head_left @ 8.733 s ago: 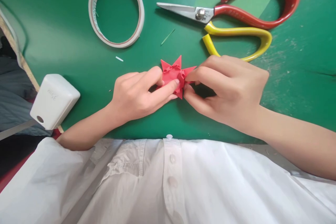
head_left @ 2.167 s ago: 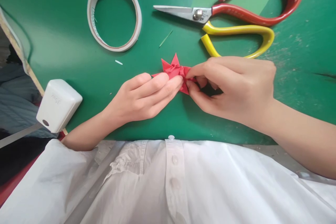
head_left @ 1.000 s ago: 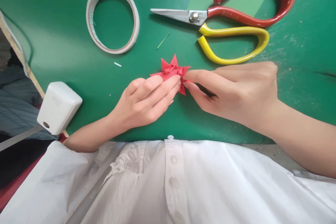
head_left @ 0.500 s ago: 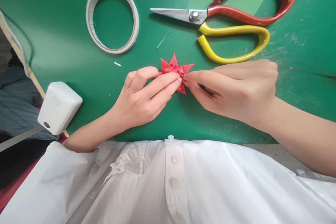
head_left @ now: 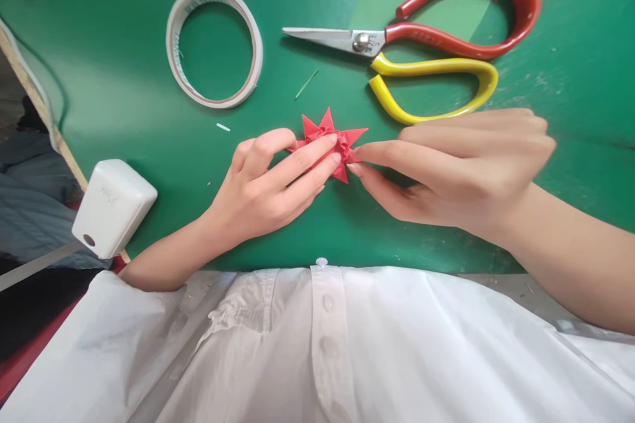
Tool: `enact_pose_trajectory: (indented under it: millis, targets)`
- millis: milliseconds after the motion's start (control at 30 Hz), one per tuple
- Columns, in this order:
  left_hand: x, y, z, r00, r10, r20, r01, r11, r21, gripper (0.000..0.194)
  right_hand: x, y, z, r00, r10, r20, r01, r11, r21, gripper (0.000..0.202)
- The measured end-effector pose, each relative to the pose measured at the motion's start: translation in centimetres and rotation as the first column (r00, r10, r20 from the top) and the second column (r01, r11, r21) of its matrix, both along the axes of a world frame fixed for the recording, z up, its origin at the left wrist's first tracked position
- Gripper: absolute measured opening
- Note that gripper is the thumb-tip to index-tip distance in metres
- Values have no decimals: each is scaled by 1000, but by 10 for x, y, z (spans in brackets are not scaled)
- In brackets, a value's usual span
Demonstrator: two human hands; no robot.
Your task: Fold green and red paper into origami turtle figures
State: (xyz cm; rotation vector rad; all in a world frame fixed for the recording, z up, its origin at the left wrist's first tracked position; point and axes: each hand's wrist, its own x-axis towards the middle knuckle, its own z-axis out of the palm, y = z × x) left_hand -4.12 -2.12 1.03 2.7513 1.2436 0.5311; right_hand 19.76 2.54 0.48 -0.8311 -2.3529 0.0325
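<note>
Pressing the red star [head_left: 344, 143] — left hand [head_left: 262, 188], fingertips now wider apart.

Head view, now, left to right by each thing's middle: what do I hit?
White rounded plastic box → white tape roll, ring-shaped → person's bare left hand → red folded-paper star → person's bare right hand.

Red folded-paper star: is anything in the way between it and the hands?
Nothing visible. The left hand touches the red folded-paper star from above, and the right hand pinches its right side. The metal scissors with red and yellow handles lie beyond, not between them.
</note>
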Motion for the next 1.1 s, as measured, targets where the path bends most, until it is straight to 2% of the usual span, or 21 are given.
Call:
enact_pose_trajectory:
  millis: [133, 400, 500, 600, 700, 800, 1100]
  targets:
    - [1, 2, 5, 998, -35, -51, 35, 999, -8, 32, -5, 2, 0, 997, -76, -7, 76, 996, 37, 15]
    - [2, 4, 7, 994, -37, -103, 36, 999, -13, 26, -5, 1, 0, 991, -96, 96, 105, 990, -97, 23]
    - [-1, 5, 5, 996, -56, -72, 52, 998, -47, 28, -4, -1, 1, 982, -111, 150, 139, 972, -189, 27]
    - [-3, 7, 0, 998, -65, 15, 65, 997, -46, 25, -2, -1, -1, 983, -117, 145, 147, 965, -218, 26]
    - [-4, 12, -4, 991, -25, 134, 24, 1000, 6, 19, -2, -1, -3, 983, -126, 134, 151, 969, -195, 23]
    - [-6, 15, -4, 981, 20, 193, -23, 1000, 11, 29, -3, -1, -3, 984, -129, 123, 149, 974, -170, 23]
    - [-6, 5, -5, 990, 135, 42, -125, 976, -176, 45, -6, 1, -1, 986, -119, 119, 134, 982, -135, 20]
